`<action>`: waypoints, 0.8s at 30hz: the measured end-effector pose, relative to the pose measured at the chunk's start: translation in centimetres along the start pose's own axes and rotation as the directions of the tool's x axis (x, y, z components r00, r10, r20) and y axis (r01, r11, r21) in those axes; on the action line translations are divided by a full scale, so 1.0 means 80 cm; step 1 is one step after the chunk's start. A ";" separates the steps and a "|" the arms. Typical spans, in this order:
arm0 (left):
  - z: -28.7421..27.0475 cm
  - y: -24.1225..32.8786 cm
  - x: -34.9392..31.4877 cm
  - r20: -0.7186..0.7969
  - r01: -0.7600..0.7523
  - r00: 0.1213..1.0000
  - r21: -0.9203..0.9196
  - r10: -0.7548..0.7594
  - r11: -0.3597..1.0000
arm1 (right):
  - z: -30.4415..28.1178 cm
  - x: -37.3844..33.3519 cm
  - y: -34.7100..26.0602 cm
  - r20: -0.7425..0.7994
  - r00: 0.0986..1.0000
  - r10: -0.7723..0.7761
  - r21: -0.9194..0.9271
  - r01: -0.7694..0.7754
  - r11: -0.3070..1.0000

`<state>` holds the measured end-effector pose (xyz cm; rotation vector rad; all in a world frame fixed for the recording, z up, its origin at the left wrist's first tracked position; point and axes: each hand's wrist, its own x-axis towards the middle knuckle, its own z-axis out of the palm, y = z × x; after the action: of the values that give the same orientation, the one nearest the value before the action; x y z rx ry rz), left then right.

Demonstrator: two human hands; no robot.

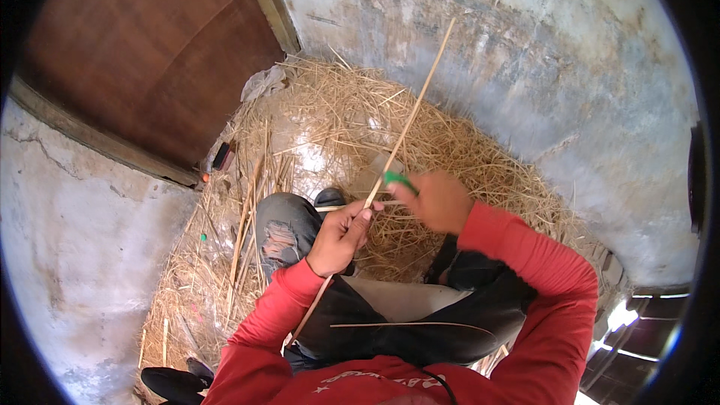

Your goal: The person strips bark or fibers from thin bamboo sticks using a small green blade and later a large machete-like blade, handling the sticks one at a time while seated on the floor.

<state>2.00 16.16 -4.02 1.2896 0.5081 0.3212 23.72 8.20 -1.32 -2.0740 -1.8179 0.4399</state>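
Observation:
A long, thin strip of split cane or bamboo (pixel 420 100) runs slanting from near my lap up toward the far wall. My left hand (pixel 341 240) is closed round it, thumb on top, over my knees. Just right of that, my right hand (pixel 439 201) grips a green-handled tool (pixel 400 179) close beside the strip. The tool's working end cannot be made out, and the hand is slightly blurred. A pale piece crosses behind the strip at my left fingers. Another thin strip (pixel 409 324) lies across my lap.
Loose straw-like shavings (pixel 480 165) cover the floor ahead and to the right. Longer strips (pixel 244 232) lie left of my knee. A dark object (pixel 221 156) sits by the brown door (pixel 150 52). Worn plaster walls (pixel 585 90) close in on both sides.

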 end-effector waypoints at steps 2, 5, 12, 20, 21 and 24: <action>-0.001 -0.005 -0.008 -0.013 0.029 0.999 0.022 -0.029 0.999 | -0.007 0.024 0.048 -0.097 0.989 0.110 0.044 -0.106 0.993; 0.003 0.000 -0.021 0.053 0.057 0.996 0.143 -0.065 0.988 | -0.042 0.050 0.160 -0.266 0.924 0.273 0.054 -0.269 0.962; -0.015 -0.006 -0.032 0.150 -0.066 0.988 0.230 0.032 0.971 | -0.088 -0.012 0.373 -0.605 0.543 0.582 0.273 -0.545 0.793; 0.006 0.007 0.003 -0.057 -0.071 0.995 0.086 0.077 0.994 | -0.072 0.010 0.087 -0.294 0.927 0.233 0.210 -0.175 0.962; 0.007 0.010 0.004 -0.062 -0.068 0.995 0.076 0.072 0.995 | -0.064 0.005 0.044 -0.213 0.964 0.161 0.150 -0.131 0.980; 0.010 0.013 0.009 -0.070 -0.053 0.996 0.018 0.054 0.998 | -0.032 -0.004 -0.014 0.020 1.000 -0.013 0.089 0.011 0.996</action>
<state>3.06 16.13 -2.96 1.3131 0.5372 0.4093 23.83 7.86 1.48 -2.0047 -1.7881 0.5306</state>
